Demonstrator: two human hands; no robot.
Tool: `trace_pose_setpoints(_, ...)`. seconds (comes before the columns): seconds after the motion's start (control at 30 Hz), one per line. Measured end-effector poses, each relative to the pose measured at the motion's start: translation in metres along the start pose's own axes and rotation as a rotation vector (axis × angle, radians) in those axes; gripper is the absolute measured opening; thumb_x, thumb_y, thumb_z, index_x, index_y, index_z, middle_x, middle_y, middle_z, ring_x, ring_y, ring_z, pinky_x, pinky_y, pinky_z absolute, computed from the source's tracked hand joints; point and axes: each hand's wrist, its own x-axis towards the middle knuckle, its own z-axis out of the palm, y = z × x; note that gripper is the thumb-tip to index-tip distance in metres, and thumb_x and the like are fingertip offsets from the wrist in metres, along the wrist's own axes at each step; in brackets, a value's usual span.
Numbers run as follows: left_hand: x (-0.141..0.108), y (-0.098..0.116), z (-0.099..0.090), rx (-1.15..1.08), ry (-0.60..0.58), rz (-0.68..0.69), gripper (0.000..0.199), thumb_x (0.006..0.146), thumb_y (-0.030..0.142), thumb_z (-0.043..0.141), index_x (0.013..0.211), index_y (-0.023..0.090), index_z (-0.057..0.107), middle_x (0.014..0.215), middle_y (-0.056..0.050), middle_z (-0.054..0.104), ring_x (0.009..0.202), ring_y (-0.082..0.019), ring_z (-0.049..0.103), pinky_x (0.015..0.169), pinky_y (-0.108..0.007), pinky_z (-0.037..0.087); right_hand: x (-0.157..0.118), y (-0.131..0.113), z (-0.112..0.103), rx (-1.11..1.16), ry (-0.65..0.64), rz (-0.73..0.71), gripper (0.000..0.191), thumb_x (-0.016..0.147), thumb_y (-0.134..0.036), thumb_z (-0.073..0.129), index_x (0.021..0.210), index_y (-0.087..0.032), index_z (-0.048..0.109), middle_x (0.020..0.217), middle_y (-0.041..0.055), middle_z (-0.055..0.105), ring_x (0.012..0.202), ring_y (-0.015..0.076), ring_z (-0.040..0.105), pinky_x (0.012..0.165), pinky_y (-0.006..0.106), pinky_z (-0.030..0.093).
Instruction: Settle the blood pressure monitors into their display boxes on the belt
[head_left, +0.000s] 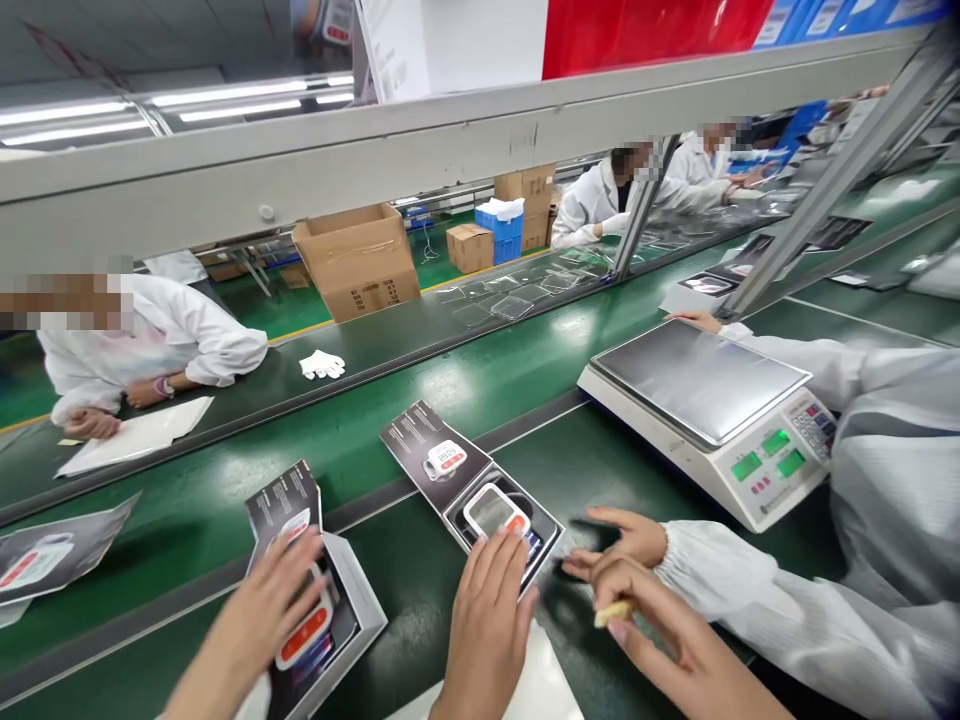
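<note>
Dark printed box [415, 437] lies on the green counter [409, 565], its lid folded back. At the right stands a white scale [697, 380] with a metal pan (its displays glow green). To the left is a second open box [360, 590], another person's hand [266, 605] over it. The person's left hand [487, 615], fingers pressed together, rests on the lower end of the white device [489, 508] inside the first box. The right hand [694, 640], just beside a co-worker's hand [637, 537], pinches a small yellowish piece [611, 612] whose nature I cannot tell.
</note>
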Motion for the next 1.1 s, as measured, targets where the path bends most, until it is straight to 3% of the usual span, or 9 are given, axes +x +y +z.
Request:
trace_pose_setpoints(0.1, 0.006, -0.006, -0.003, -0.077, 0.009, -0.042, 0.059, 0.098, 0.012, 0.050, 0.154, 0.028, 0.042, 0.151, -0.003, 0.060, 0.141, -0.021, 0.055, 0.117, -0.048, 0.053, 0.016, 0.000, -0.007, -0.165, 0.054, -0.100, 0.017, 0.104, -0.035, 0.044, 0.095, -0.026, 0.056, 0.097, 0.0030, 0.063, 0.104, 0.0215, 0.062, 0.123, 0.048, 0.034)
trace_pose_setpoints(0.23, 0.001, -0.023, -0.017, -0.163, -0.042, -0.022, 0.054, 0.098, 0.012, 0.050, 0.148, 0.031, 0.048, 0.148, -0.004, 0.062, 0.141, -0.021, 0.055, 0.119, -0.049, 0.051, 0.034, 0.000, -0.004, -0.300, 0.014, -0.167, 0.011, 0.099, -0.025, 0.047, 0.093, -0.026, 0.057, 0.097, 0.0021, 0.065, 0.095, 0.0202, 0.064, 0.117, 0.048, 0.042)
trace_pose_setpoints(0.4, 0.000, -0.028, -0.014, -0.233, -0.044, -0.028, 0.048, 0.092, 0.046, 0.072, 0.131, 0.021, 0.057, 0.141, -0.013, 0.066, 0.137, -0.028, 0.058, 0.116, -0.058, 0.051, 0.046, 0.001, 0.012, -0.396, -0.036, -0.202, 0.013, 0.097, -0.021, 0.048, 0.096, -0.026, 0.059, 0.102, 0.0038, 0.067, 0.090, 0.0205, 0.064, 0.089, 0.037, 0.056)
trace_pose_setpoints(0.53, 0.000, -0.022, 0.000, -0.215, 0.057, -0.074, 0.024, 0.101, 0.025, 0.058, 0.125, 0.022, 0.057, 0.132, -0.009, 0.071, 0.130, -0.023, 0.062, 0.115, -0.054, 0.053, 0.049, 0.008, 0.023, -0.472, 0.109, -0.293, 0.015, 0.099, -0.019, 0.046, 0.101, -0.026, 0.060, 0.101, 0.0038, 0.067, 0.090, 0.0218, 0.064, 0.093, 0.041, 0.053)
trace_pose_setpoints(0.63, -0.002, -0.021, 0.003, -0.176, 0.095, -0.060, 0.024, 0.101, 0.021, 0.057, 0.125, 0.022, 0.057, 0.130, -0.007, 0.072, 0.127, -0.022, 0.064, 0.113, -0.052, 0.054, 0.041, 0.013, 0.029, -0.452, 0.283, -0.348, 0.012, 0.100, -0.019, 0.048, 0.104, -0.025, 0.059, 0.103, 0.0042, 0.066, 0.097, 0.0224, 0.065, 0.103, 0.045, 0.049)
trace_pose_setpoints(0.7, -0.002, -0.021, 0.003, -0.158, 0.109, -0.048, 0.024, 0.101, 0.020, 0.057, 0.125, 0.022, 0.058, 0.130, -0.007, 0.072, 0.125, -0.022, 0.066, 0.113, -0.052, 0.054, 0.032, 0.015, 0.036, -0.435, 0.241, -0.359, 0.019, 0.100, -0.019, 0.048, 0.112, -0.027, 0.060, 0.106, 0.0048, 0.065, 0.099, 0.0218, 0.065, 0.095, 0.039, 0.052)
trace_pose_setpoints(0.83, -0.008, -0.026, 0.000, -0.111, 0.113, -0.029, 0.035, 0.101, 0.017, 0.053, 0.136, 0.021, 0.054, 0.134, -0.007, 0.071, 0.127, -0.020, 0.065, 0.114, -0.049, 0.054, 0.022, 0.017, 0.061, -0.436, -0.001, -0.248, 0.043, 0.099, -0.017, 0.044, 0.137, -0.033, 0.056, 0.107, 0.0046, 0.066, 0.090, 0.0204, 0.067, 0.082, 0.035, 0.056)
trace_pose_setpoints(0.93, -0.023, -0.037, -0.008, -0.014, 0.132, -0.023, 0.045, 0.102, 0.020, 0.054, 0.147, 0.021, 0.048, 0.137, -0.007, 0.070, 0.129, -0.019, 0.064, 0.114, -0.046, 0.054, 0.023, 0.016, 0.073, -0.302, 0.007, -0.111, 0.051, 0.100, -0.022, 0.042, 0.149, -0.030, 0.045, 0.109, 0.0060, 0.067, 0.090, 0.0200, 0.068, 0.083, 0.034, 0.057)
trace_pose_setpoints(1.1, -0.082, -0.087, -0.052, 0.216, 0.194, -0.025, 0.039, 0.100, 0.012, 0.057, 0.138, 0.023, 0.060, 0.134, -0.005, 0.072, 0.130, -0.018, 0.064, 0.121, -0.043, 0.045, 0.016, 0.009, 0.075, -0.163, -0.016, -0.025, 0.033, 0.104, -0.032, 0.040, 0.135, -0.028, 0.052, 0.106, 0.0049, 0.065, 0.086, 0.0179, 0.068, 0.078, 0.029, 0.055)
